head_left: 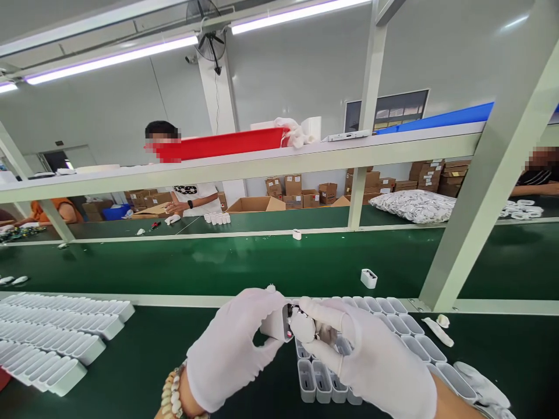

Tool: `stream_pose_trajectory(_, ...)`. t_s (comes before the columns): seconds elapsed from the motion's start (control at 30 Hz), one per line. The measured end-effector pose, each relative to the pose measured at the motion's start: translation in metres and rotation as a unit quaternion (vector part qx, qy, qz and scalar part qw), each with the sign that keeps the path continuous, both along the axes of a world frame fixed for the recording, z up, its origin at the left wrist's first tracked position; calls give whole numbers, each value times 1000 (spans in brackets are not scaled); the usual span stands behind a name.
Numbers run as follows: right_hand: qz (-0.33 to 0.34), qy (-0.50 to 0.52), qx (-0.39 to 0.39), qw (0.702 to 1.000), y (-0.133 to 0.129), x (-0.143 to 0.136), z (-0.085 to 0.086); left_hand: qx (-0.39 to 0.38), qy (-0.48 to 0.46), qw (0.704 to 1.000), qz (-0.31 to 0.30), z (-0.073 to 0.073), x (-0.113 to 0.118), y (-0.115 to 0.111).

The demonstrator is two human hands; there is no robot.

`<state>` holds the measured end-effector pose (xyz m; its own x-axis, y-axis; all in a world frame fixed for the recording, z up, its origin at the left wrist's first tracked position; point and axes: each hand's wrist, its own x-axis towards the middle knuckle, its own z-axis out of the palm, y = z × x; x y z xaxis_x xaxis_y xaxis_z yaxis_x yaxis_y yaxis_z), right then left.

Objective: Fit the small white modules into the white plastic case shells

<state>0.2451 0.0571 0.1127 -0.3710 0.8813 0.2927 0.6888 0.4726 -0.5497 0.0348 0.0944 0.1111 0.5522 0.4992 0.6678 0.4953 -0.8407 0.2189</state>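
My left hand (238, 346), in a white glove, grips a small white plastic housing (276, 323) on its side, with its open end facing right. Dark parts and a tiny red spot show at that opening. My right hand (362, 349), also gloved, pinches a rounded white piece (303, 326) against the open end; whether the two are joined I cannot tell. Below and behind the right hand stand rows of open, hollow white housings (307, 375). Some of them are hidden by the glove.
More white housings (65, 372) stand in rows at left. A lone white unit (369, 278) sits on the green belt (244, 265), another white unit (297, 234) farther back. White gloves (480, 384) lie at right. A slanted post (476, 174) and shelf (244, 160) frame the bench. A co-worker (196, 201) stands opposite.
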Motion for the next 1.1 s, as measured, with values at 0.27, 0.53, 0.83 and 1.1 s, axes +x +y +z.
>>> stream_pose_trajectory(0.27, 24, 12, -25, 999, -1, 2, 4, -14, -10, 998, -65, 3, 3, -3)
stream_pose_trajectory(0.53, 24, 70, -81, 994, 1, -2, -2, -46, -23, 998, -44, 0, 2, -5)
stream_pose_trajectory(0.83, 33, 48, 0, 998, 5, -2, -5, -34, -77, 995, -51, 4, 5, -7)
stream_pose_trajectory(1.1, 32, -62, -1, 998, 8, -5, -9, -37, -92, 994, -43, 3, 9, -9)
